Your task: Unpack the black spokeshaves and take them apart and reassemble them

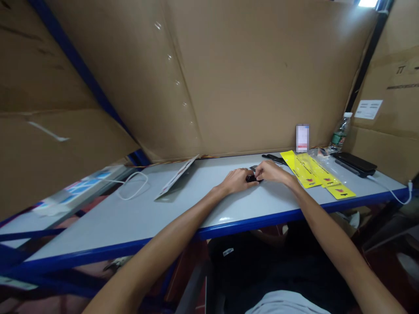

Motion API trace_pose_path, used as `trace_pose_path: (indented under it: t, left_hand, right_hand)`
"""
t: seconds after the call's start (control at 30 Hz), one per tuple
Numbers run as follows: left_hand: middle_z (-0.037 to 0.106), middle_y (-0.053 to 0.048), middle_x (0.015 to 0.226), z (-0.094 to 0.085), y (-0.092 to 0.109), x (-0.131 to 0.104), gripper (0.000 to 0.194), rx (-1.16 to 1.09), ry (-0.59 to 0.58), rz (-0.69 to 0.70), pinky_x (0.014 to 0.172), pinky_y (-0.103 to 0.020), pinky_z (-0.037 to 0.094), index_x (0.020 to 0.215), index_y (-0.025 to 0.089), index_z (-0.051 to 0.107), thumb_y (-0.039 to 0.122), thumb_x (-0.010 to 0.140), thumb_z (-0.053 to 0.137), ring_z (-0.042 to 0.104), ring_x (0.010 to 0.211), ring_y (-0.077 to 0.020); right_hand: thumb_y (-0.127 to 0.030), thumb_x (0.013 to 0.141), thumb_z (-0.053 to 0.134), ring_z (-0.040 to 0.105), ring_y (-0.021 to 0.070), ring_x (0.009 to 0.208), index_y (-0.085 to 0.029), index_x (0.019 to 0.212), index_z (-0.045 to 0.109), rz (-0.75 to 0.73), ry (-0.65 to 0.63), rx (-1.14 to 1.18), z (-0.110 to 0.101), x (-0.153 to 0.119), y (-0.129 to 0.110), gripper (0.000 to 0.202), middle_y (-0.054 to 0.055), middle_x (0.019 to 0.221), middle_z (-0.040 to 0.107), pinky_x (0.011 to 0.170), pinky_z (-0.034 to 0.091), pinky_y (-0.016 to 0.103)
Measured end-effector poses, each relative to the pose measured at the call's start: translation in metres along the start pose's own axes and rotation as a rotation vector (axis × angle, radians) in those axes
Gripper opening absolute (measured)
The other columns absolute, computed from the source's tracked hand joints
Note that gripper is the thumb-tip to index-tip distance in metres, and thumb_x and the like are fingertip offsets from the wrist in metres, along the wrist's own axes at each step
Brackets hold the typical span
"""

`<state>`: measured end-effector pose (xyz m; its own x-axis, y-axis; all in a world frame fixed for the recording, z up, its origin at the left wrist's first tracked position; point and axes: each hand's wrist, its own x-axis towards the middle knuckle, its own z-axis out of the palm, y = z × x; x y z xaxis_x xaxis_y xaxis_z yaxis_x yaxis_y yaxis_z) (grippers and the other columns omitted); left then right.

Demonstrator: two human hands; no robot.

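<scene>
On the white tabletop, my left hand [238, 180] is closed around a small black object [251, 178], its thumb lying along the near side. My right hand [270, 171] meets it there with curled fingers pinched together over the object. What the right fingertips pinch is hidden. A thin dark-grey flat edge [253, 167] shows just behind the fingers, too small to name. Beyond the right wrist lies a black slender tool [274, 159], partly beside the yellow printed cards [303, 172].
A phone [302, 138] leans against the cardboard wall [248, 87]. Rightward are a water bottle [339, 133] and a black flat device [355, 163] with a white cable. To the left stand a tilted flat package [176, 179] and a white cable loop [135, 186]. Blue edging [255, 219] borders the table.
</scene>
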<state>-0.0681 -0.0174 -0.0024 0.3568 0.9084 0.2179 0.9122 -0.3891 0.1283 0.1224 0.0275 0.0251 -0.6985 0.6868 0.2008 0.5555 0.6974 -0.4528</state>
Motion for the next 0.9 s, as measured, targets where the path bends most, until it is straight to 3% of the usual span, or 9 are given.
trace_pose_path:
  t: [0.1,0.27,0.4,0.63,0.77,0.9]
  left_hand:
    - [0.073,-0.009,0.102,0.001,0.004,-0.002,0.038,0.019,0.026,0.010,0.072,-0.031,0.045,0.108,0.022,0.073,0.053,0.092,0.059,0.069,0.091,-0.0269]
    - [0.073,-0.010,0.106,0.006,0.008,-0.004,0.030,-0.017,0.084,0.033,0.074,-0.032,0.047,0.109,0.020,0.071,0.042,0.092,0.060,0.070,0.093,-0.0268]
    - [0.074,-0.009,0.104,0.008,0.011,-0.004,0.024,-0.058,0.075,0.097,0.075,-0.032,0.047,0.105,0.020,0.072,0.035,0.089,0.062,0.070,0.091,-0.0262]
    - [0.072,-0.010,0.099,-0.009,0.041,-0.023,0.024,-0.080,-0.048,0.226,0.074,-0.030,0.048,0.106,0.020,0.073,0.036,0.090,0.066,0.068,0.091,-0.0259]
    - [0.069,-0.008,0.095,-0.015,0.062,-0.035,0.021,-0.107,-0.069,0.177,0.072,-0.028,0.046,0.104,0.019,0.075,0.034,0.093,0.065,0.066,0.084,-0.0227]
    - [0.069,-0.007,0.091,-0.011,0.079,-0.030,0.019,-0.169,-0.070,0.125,0.075,-0.028,0.046,0.101,0.020,0.076,0.032,0.094,0.064,0.065,0.083,-0.0217]
  right_hand:
    - [-0.004,0.078,0.069,0.069,0.0181,0.084,-0.017,0.079,0.080,0.025,0.045,-0.125,0.006,-0.007,-0.015,0.017,0.006,0.084,0.078,0.072,0.042,0.024]
    - [-0.001,0.085,0.053,0.068,0.0254,0.097,-0.011,0.099,0.078,0.202,0.105,-0.327,0.012,-0.021,-0.049,0.030,0.016,0.102,0.077,0.080,0.044,0.029]
    - [-0.002,0.089,0.048,0.068,0.0279,0.104,-0.009,0.111,0.074,0.324,0.129,-0.349,0.017,-0.038,-0.065,0.035,0.019,0.113,0.074,0.086,0.045,0.031]
    - [-0.009,0.094,0.048,0.069,0.0244,0.101,-0.019,0.102,0.075,0.432,0.231,-0.199,0.029,-0.080,-0.066,0.029,0.010,0.101,0.077,0.083,0.044,0.029]
    - [-0.013,0.095,0.050,0.069,0.0231,0.094,-0.021,0.097,0.075,0.389,0.245,-0.178,0.030,-0.099,-0.064,0.026,0.008,0.094,0.077,0.077,0.042,0.029]
    - [-0.012,0.094,0.052,0.068,0.0224,0.091,-0.020,0.095,0.075,0.312,0.299,-0.161,0.028,-0.111,-0.050,0.023,0.008,0.095,0.076,0.076,0.041,0.030]
